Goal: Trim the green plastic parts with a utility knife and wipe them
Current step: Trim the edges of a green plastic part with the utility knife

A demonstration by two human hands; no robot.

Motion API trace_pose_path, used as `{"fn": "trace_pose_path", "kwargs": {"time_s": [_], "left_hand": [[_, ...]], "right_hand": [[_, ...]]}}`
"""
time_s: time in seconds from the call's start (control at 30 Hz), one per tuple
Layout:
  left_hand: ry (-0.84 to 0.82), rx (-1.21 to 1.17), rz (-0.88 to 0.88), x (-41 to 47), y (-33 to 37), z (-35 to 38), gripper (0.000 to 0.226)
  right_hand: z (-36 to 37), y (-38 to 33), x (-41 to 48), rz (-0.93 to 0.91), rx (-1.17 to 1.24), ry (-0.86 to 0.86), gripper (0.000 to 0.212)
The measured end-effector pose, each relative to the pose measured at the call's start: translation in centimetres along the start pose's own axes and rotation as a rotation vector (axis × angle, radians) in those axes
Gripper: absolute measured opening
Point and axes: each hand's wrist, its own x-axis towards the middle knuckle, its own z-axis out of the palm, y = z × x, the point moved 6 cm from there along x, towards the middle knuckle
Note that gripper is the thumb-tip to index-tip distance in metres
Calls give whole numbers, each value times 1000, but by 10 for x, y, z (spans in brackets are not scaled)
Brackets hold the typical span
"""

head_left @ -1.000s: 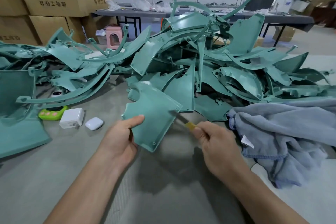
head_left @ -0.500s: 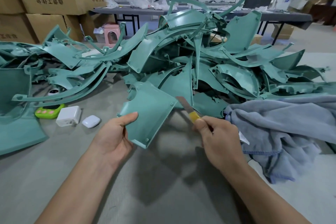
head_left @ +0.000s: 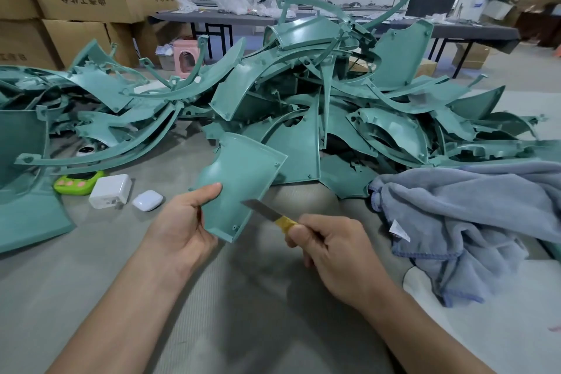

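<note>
Head view: green panel was gripped by left hand, thumb on its face, above mat. Utility knife, clenched in right hand, had been drawn down to panel's lower-right edge since 0.5 s ago; trimming judged underway.

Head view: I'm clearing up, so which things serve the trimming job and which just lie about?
Job: green part in left hand, utility knife in right hand, grey towel, pile of green parts.
Lying about: white charger, white earbud case, green gadget, pink stool.
</note>
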Motion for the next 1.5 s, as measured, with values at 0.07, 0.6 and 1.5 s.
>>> {"fn": "trace_pose_path", "kwargs": {"time_s": [0.07,0.6,1.5], "left_hand": [[0,11,5,-1,1,1,47],[6,17,26,-3,2,2,51],[51,2,38,0,0,-2,49]], "right_hand": [[-12,7,10,83,7,180,40],[16,-7,-4,-1,-22,-27,47],[1,-24,-10,-61,-49,56,37]]}}
